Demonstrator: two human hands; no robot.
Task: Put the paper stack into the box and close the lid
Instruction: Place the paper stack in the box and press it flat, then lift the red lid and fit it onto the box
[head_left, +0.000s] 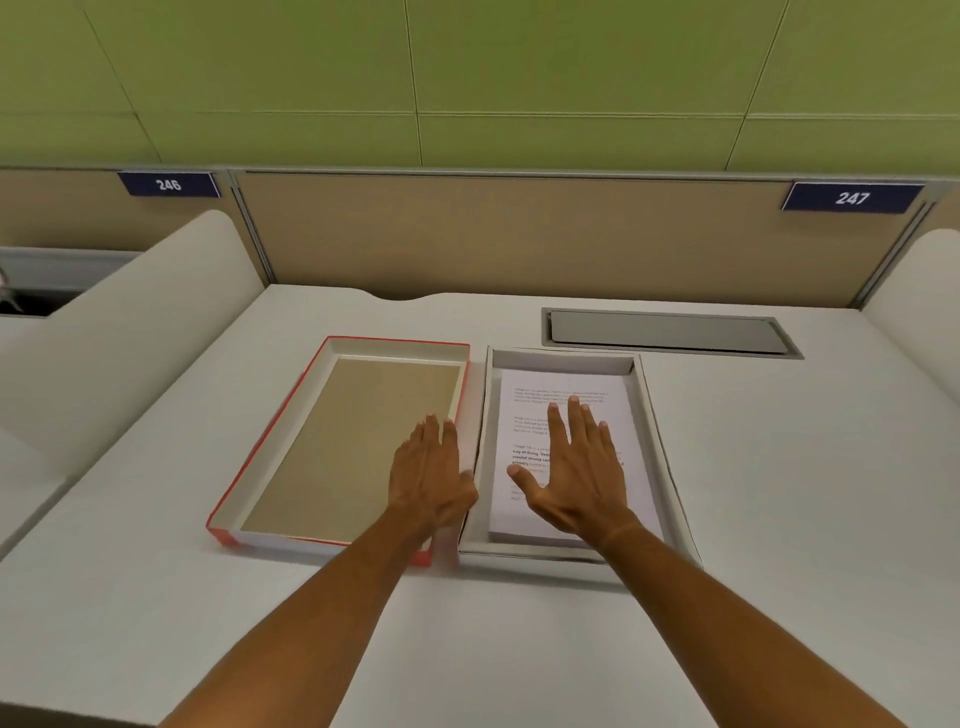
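Observation:
A white box (652, 415) lies open on the desk, right of centre, with the printed paper stack (597, 395) lying flat inside it. My right hand (576, 467) is spread over the stack, fingers apart, holding nothing. Left of the box lies the red-edged lid (291, 431), upside down, its brown inside showing. My left hand (431, 473) hovers flat over the lid's right wall, fingers extended and together, gripping nothing.
A grey cable hatch (670, 332) is set into the desk behind the box. White curved dividers (156, 312) rise on both sides, and a tan partition (519, 234) closes the back.

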